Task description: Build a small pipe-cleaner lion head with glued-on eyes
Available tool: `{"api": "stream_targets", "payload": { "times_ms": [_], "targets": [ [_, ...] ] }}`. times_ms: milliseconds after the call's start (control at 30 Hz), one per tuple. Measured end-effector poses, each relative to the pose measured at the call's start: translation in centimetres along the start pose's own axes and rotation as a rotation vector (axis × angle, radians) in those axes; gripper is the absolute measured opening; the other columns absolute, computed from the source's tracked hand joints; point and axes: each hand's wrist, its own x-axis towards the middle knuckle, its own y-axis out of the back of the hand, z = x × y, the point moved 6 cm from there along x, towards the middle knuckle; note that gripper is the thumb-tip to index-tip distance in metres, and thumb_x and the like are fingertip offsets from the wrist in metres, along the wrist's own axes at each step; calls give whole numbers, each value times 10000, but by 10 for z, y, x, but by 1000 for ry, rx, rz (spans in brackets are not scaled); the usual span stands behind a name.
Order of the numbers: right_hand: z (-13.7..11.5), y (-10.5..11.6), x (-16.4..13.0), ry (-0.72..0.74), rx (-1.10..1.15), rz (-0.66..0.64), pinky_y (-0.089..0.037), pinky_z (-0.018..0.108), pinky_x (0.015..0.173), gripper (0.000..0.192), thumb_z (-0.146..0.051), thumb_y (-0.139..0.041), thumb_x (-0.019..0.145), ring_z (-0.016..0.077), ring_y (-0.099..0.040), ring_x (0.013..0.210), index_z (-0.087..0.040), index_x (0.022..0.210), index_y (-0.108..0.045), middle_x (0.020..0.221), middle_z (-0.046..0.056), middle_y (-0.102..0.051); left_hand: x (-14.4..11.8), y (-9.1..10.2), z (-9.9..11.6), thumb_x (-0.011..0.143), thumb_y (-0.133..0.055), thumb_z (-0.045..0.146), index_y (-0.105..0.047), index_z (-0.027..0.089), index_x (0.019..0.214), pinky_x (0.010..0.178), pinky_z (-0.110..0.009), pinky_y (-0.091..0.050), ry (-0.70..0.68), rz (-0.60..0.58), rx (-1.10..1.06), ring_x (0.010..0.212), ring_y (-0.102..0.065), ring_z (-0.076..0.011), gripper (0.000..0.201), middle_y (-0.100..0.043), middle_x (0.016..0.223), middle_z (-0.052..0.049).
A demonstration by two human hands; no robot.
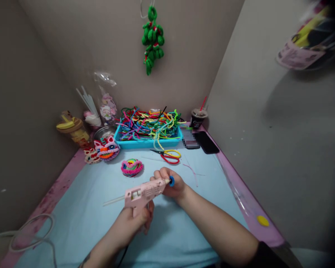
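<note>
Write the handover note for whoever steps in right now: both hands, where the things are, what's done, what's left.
Left hand: gripping the pink glue gun by its handle, nozzle aimed right.
Right hand: pinching a small blue ring right at the nozzle tip.
On the blue mat: a pink-rimmed coiled disc and scissors beyond the hands; a blue tray of pipe cleaners at the back.
Done: coiled disc made, ring formed.
Left: probably gluing the ring; whether glue is on it yet cannot be seen.
</note>
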Motion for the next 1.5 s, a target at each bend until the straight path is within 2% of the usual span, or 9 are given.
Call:
{"api": "stream_targets", "payload": {
  "times_ms": [233,567,933,1100,1200,1267,1333,1433,1500],
  "targets": [
    [0,1,0,-6,-9,29,-316,248,541,430,-310,-794,577,117,-407,550,-168,487,-399,538,-38,-404,0,0,0,692,-552,698,-463,171,689,427,-205,-277,-2,5,34,435,-384,-75,535,-461,503,43],
    [-5,2,1,17,-30,66,-242,233,493,453,-330,-797,576,112,-361,519,-174,485,-381,523,-45,-327,-1,1,-3,677,-571,696,-464,173,700,420,-198,-268,27,13,11,434,-364,-71,534,-453,512,46],
    [-5,3,2,20,-58,87,-254,231,482,440,-335,-799,589,101,-339,513,-174,495,-401,526,-42,-362,-4,4,-7,677,-590,677,-492,165,769,426,-194,-298,69,1,1,445,-372,-69,530,-444,545,52],
    [-4,5,2,8,-60,84,-238,216,454,384,-334,-813,587,103,-338,535,-174,528,-469,546,-35,-383,-8,9,-12,688,-592,657,-562,153,835,447,-209,-340,121,-44,153,468,-400,-87,526,-482,584,21],
    [-4,10,3,28,-55,112,-213,209,441,356,-345,-819,591,101,-326,543,-179,568,-505,581,-31,-397,-14,12,8,735,-587,592,-615,163,951,502,-235,-384,27,-59,301,521,-444,-118,481,-530,650,-12],
    [-7,18,3,78,-57,192,-211,209,450,327,-329,-818,599,101,-325,556,-183,605,-525,614,-30,-396,-20,22,30,725,-608,565,-613,180,1071,588,-273,-427,-97,-23,417,624,-505,-171,517,-588,754,-52],
    [-12,26,2,128,-56,292,-218,212,454,308,-320,-816,604,104,-327,571,-188,634,-540,640,-28,-396,-29,45,45,720,-609,543,-565,194,1182,645,-298,-445,-138,79,567,700,-541,-207,582,-622,903,-84],
    [-17,33,2,165,-66,388,-235,212,450,287,-315,-800,624,106,-326,577,-192,643,-541,650,-25,-397,-50,106,60,731,-591,485,-492,198,1231,752,-320,-458,-138,432,823,870,-588,-262,585,-628,1049,-101],
    [-19,33,2,171,-80,408,-245,205,449,269,-307,-785,641,104,-334,578,-195,643,-541,648,-26,-398,-66,149,58,790,-512,440,-430,169,1269,788,-344,-457,-12,621,1050,930,-602,-280,557,-613,1111,-131]
  ]
}}
